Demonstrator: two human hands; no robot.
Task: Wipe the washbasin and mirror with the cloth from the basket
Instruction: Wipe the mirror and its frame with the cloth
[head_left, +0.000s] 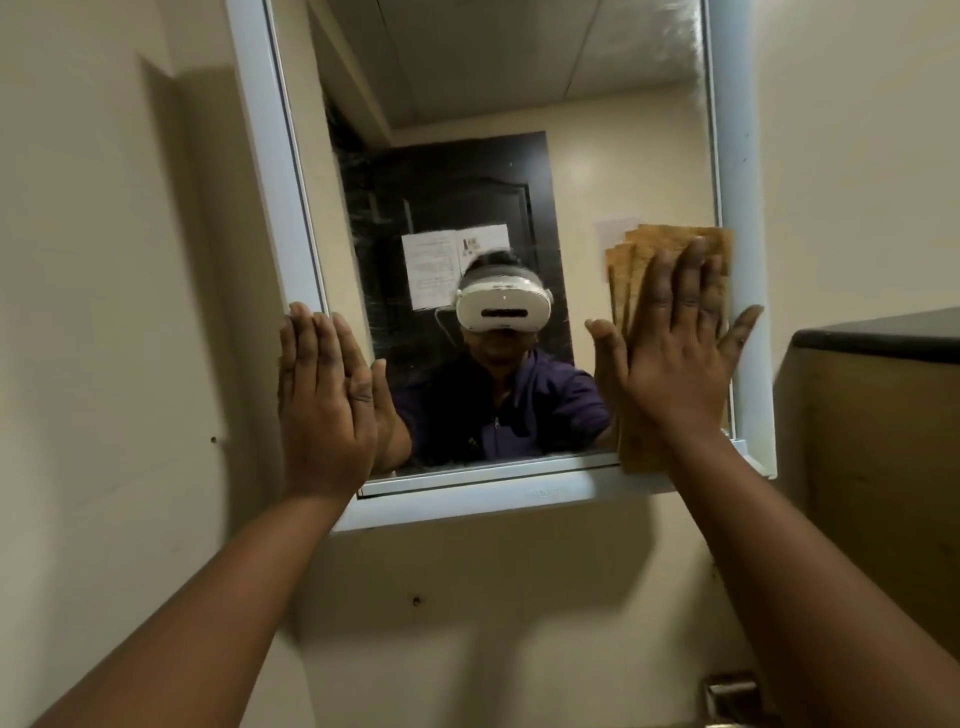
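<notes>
A mirror (597, 130) in a white frame (270, 156) hangs on the beige wall in front of me. My right hand (675, 364) presses a tan cloth (670, 241) flat against the glass at the mirror's lower right corner, fingers spread and straight. My left hand (324, 400) lies flat with straight fingers on the mirror's lower left edge, over frame and glass. The washbasin and the basket are out of view.
A brown cabinet with a dark top (878, 332) juts out at the right, close to the mirror frame. A metal fitting (732, 696) shows at the bottom right. The mirror reflects a person wearing a headset, a dark door and papers.
</notes>
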